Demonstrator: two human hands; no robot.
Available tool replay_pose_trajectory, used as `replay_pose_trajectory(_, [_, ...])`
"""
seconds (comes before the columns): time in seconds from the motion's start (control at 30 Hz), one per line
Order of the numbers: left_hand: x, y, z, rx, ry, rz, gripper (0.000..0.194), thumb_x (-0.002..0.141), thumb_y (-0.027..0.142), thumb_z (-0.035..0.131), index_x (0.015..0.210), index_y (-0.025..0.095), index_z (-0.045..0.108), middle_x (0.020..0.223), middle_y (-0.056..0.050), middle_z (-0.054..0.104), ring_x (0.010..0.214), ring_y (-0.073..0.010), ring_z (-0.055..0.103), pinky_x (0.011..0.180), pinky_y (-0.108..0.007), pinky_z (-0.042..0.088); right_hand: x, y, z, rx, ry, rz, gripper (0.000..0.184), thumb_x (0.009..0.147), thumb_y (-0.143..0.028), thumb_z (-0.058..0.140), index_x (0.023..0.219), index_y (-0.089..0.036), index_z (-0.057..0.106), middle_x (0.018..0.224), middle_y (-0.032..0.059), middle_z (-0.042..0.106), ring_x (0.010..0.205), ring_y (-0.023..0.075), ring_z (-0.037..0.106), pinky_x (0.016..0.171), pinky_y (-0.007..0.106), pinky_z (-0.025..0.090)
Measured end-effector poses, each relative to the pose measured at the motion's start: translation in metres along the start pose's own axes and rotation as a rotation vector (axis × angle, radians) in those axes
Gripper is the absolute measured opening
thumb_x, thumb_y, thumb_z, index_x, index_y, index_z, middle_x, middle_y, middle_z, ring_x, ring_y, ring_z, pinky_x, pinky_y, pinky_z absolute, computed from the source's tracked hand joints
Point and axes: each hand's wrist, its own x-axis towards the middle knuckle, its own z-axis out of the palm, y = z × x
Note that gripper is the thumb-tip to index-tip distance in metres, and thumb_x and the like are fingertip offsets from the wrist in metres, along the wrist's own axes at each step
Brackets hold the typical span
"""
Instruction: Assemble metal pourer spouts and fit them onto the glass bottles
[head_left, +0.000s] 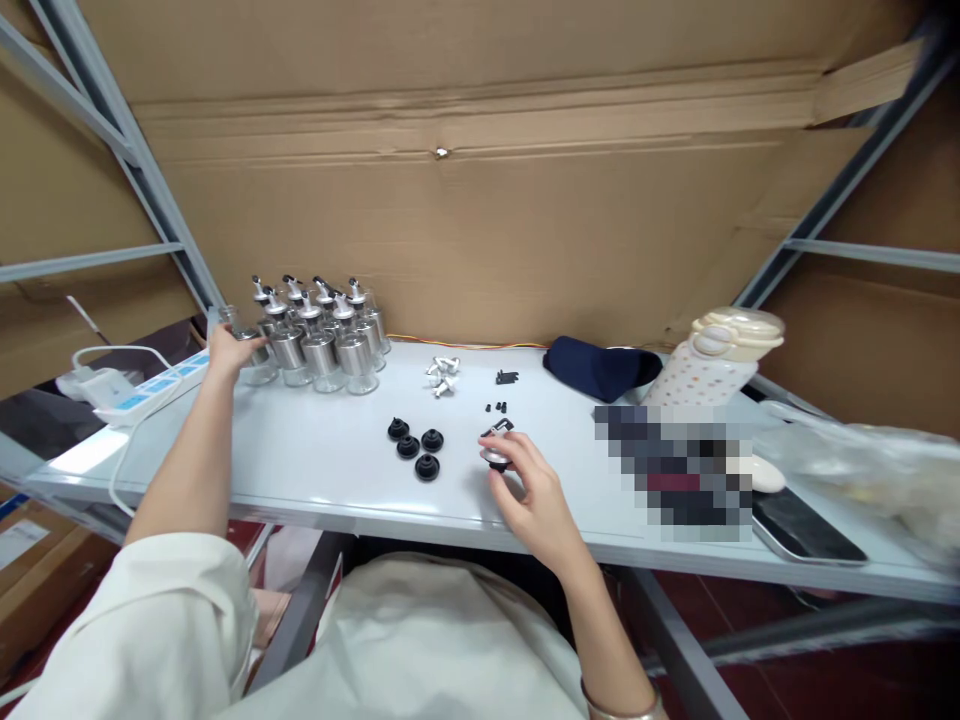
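Observation:
My left hand (pixel 231 350) reaches to the far left and is closed round a glass oil bottle (pixel 228 314) that has no spout in its neck. Beside it stand several glass-and-steel oil bottles (pixel 320 355) fitted with silver pour spouts. Over the middle of the shelf, my right hand (pixel 531 482) pinches a pour spout (pixel 495 455) with a silver collar and a black base. Left of that hand lie several black stoppers (pixel 407 446). Farther back are a small heap of silver spout parts (pixel 443 374), black flip caps (pixel 507 377) and tiny black plugs (pixel 496 407).
At the left edge lies a power strip (pixel 154 385) with a plugged-in charger and white cable. To the right are a dark blue cap (pixel 600 366), a dotted bottle (pixel 709 360), a phone (pixel 806 525) and a plastic bag (pixel 877 470). Cardboard (pixel 480 230) walls the back.

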Motion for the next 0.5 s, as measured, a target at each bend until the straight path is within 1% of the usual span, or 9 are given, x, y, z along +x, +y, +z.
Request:
replay_pose_trajectory(0.07, [-0.005,-0.001,0.0,0.046,0.045,-0.119,0.071,0.043,0.039,0.093,0.065,0.022,0.028,0.078,0.003,0.029,0.104,-0.0247,0.041,0.108,-0.067,0.025,0.0,0.001,0.001,0.003,0.002,-0.004,0.028,0.089,-0.015,0.045,0.111,-0.023,0.061,0.108,0.0095,0.061,0.103,0.0213,0.061,0.083,0.033,0.053])
replay_pose_trajectory(0.1, [-0.007,0.0,0.0,0.067,0.072,-0.186,0.07,0.041,0.038,0.094,0.064,0.022,0.029,0.077,0.003,0.027,0.103,-0.0248,0.041,0.108,-0.067,0.025,0.0,0.002,0.001,0.008,0.004,-0.003,0.028,0.089,-0.015,0.046,0.111,-0.023,0.061,0.109,0.0096,0.062,0.104,0.0216,0.061,0.084,0.034,0.053])
replay_pose_trajectory(0.13, [-0.009,0.003,-0.001,0.08,0.082,-0.223,0.068,0.04,0.035,0.094,0.064,0.021,0.032,0.077,0.004,0.024,0.102,-0.025,0.041,0.107,-0.067,0.026,0.0,0.002,0.001,0.015,0.003,-0.002,0.026,0.09,-0.016,0.046,0.11,-0.023,0.061,0.11,0.0097,0.063,0.104,0.0217,0.062,0.083,0.034,0.054])
replay_pose_trajectory(0.2, [-0.012,0.011,-0.003,0.101,0.093,-0.257,0.064,0.039,0.026,0.095,0.064,0.02,0.036,0.076,0.004,0.022,0.102,-0.0256,0.042,0.108,-0.064,0.027,0.0,0.003,0.001,0.027,-0.007,0.006,0.024,0.09,-0.016,0.048,0.107,-0.023,0.062,0.11,0.0096,0.064,0.102,0.0214,0.063,0.082,0.033,0.055])
replay_pose_trajectory(0.27, [-0.017,0.022,-0.007,0.121,0.116,-0.258,0.062,0.036,0.017,0.095,0.065,0.019,0.039,0.076,0.004,0.021,0.103,-0.0265,0.042,0.109,-0.062,0.027,0.0,0.004,0.002,0.031,-0.023,0.016,0.022,0.09,-0.018,0.05,0.107,-0.023,0.063,0.111,0.0096,0.064,0.101,0.0213,0.064,0.082,0.033,0.055])
replay_pose_trajectory(0.33, [-0.024,0.037,-0.012,0.14,0.159,-0.242,0.063,0.032,0.009,0.094,0.069,0.018,0.043,0.079,0.004,0.023,0.104,-0.0275,0.043,0.109,-0.059,0.027,0.0,0.005,0.002,0.025,-0.026,0.025,0.022,0.09,-0.02,0.052,0.109,-0.023,0.063,0.112,0.01,0.064,0.103,0.0218,0.063,0.083,0.034,0.055])
replay_pose_trajectory(0.4, [-0.034,0.058,-0.019,0.159,0.206,-0.184,0.065,0.031,0.001,0.091,0.077,0.017,0.049,0.085,0.002,0.029,0.107,-0.0281,0.044,0.11,-0.055,0.028,0.0,0.004,0.003,0.019,-0.012,0.023,0.027,0.089,-0.021,0.054,0.114,-0.022,0.062,0.114,0.0109,0.063,0.106,0.0225,0.062,0.085,0.035,0.055])
replay_pose_trajectory(0.43, [-0.041,0.071,-0.024,0.169,0.222,-0.119,0.065,0.033,-0.001,0.09,0.083,0.016,0.053,0.091,0.001,0.034,0.108,-0.0284,0.046,0.11,-0.053,0.03,-0.001,0.004,0.003,0.016,-0.002,0.022,0.03,0.088,-0.02,0.054,0.117,-0.022,0.061,0.116,0.0115,0.062,0.108,0.0228,0.062,0.086,0.035,0.055])
replay_pose_trajectory(0.5, [-0.059,0.101,-0.031,0.159,0.22,0.055,0.064,0.041,-0.001,0.087,0.096,0.015,0.059,0.104,-0.003,0.04,0.108,-0.0273,0.048,0.108,-0.05,0.033,-0.001,0.003,0.003,0.01,0.016,0.012,0.037,0.086,-0.019,0.053,0.123,-0.022,0.059,0.121,0.0125,0.06,0.112,0.0236,0.06,0.087,0.035,0.055])
